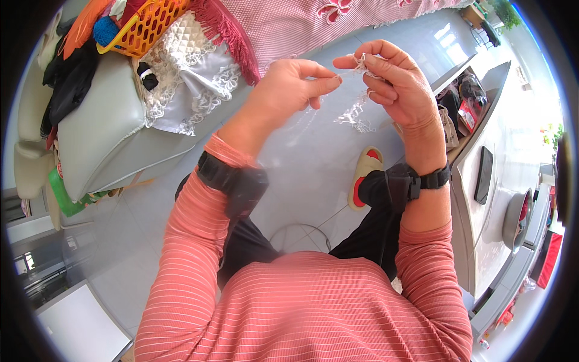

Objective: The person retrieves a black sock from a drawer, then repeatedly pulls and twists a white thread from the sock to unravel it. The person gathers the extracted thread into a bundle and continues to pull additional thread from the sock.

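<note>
My left hand (301, 86) pinches a thin white thread between thumb and forefinger; whether a needle or hook is there too, I cannot tell. To its right, my right hand (384, 77) grips the top of a piece of white openwork lace or netting (355, 113), whose lower part hangs free below the fingers. The thread spans the small gap between the two hands. Faint loops of thread dangle under my left hand. A ring sits on a finger of my right hand. Both forearms wear black strapped devices.
A grey sofa (99, 104) at the left bears a white lace cloth (181, 81), an orange plastic basket (147, 27), blue yarn (106, 32) and dark clothes. A pink fringed cover (289, 27) lies ahead. At right, a table (470, 253) holds a phone (483, 175) and a metal bowl (516, 221).
</note>
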Demonstrator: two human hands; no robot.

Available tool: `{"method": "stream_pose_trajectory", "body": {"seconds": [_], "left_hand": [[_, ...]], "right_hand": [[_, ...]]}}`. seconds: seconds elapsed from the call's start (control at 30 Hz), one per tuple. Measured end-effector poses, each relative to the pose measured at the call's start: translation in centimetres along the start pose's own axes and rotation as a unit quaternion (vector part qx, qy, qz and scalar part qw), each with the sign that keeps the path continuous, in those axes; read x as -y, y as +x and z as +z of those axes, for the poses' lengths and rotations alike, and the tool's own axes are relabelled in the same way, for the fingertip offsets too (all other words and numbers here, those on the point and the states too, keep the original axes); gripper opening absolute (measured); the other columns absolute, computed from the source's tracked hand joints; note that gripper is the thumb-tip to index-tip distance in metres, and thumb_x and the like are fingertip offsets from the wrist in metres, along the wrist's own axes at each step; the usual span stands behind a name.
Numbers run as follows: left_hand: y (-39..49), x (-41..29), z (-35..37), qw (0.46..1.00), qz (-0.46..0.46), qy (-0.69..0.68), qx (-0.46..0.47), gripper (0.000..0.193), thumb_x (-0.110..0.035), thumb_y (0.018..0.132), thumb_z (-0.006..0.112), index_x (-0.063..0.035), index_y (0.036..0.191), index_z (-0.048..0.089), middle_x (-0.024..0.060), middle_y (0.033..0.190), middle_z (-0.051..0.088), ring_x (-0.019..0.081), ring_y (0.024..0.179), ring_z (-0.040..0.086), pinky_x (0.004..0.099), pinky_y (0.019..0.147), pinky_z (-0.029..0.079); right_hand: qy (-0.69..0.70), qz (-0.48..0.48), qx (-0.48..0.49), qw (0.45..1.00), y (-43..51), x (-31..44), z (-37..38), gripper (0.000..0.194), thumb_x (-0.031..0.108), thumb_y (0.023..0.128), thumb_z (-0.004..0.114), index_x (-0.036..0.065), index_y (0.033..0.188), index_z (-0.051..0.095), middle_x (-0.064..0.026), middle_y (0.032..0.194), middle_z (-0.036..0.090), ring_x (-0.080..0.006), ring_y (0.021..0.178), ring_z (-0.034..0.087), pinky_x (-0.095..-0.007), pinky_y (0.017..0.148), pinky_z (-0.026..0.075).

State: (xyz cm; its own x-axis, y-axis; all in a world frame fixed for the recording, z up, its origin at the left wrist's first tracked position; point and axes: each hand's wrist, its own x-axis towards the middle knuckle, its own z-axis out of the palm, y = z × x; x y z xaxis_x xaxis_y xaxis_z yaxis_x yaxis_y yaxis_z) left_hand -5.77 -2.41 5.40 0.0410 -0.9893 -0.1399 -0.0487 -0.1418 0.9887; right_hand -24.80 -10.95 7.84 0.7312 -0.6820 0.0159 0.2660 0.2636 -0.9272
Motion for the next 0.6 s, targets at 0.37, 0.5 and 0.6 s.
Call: {"method": "stream_pose_trajectory", "body": {"seconds": [0.37,0.5,0.6], "left_hand": [[-0.9,-0.8,-1.2,0.996,0.051,0.072,-0.033,0.019,-0.022,0.082,0.072,-0.0040,0.087,0.071,-0.0032,0.068,0.060,0.0033,0.053,0.043,0.0191,0.048,0.035],[-1.4,-1.2,-1.3,0.997,0.064,0.027,0.010,0.011,-0.015,0.086,0.068,-0.0038,0.085,0.067,-0.0014,0.071,0.061,0.0022,0.050,0.041,0.0175,0.046,0.032],[-1.6,-1.3,-1.5,0.995,0.060,-0.069,0.039,0.011,-0.014,0.091,0.061,-0.0033,0.087,0.062,0.0014,0.070,0.059,0.0033,0.051,0.043,0.0178,0.046,0.032]], "right_hand": [[0.152,0.026,0.076,0.985,0.0,-0.7,-0.9,0.014,0.016,0.101,0.042,0.011,0.108,0.053,-0.0255,0.104,0.065,0.0000,0.046,0.029,-0.0134,0.040,0.027],[0.150,0.030,0.081,0.985,-0.2,-1.4,-0.3,0.020,0.022,0.104,0.033,0.013,0.107,0.050,-0.0283,0.104,0.063,0.0014,0.044,0.029,-0.0116,0.037,0.027],[0.137,0.047,0.117,0.983,-0.1,-1.4,-0.2,0.026,0.027,0.104,0.032,0.010,0.111,0.050,-0.0246,0.095,0.064,-0.0002,0.043,0.028,-0.0130,0.038,0.028]]}}
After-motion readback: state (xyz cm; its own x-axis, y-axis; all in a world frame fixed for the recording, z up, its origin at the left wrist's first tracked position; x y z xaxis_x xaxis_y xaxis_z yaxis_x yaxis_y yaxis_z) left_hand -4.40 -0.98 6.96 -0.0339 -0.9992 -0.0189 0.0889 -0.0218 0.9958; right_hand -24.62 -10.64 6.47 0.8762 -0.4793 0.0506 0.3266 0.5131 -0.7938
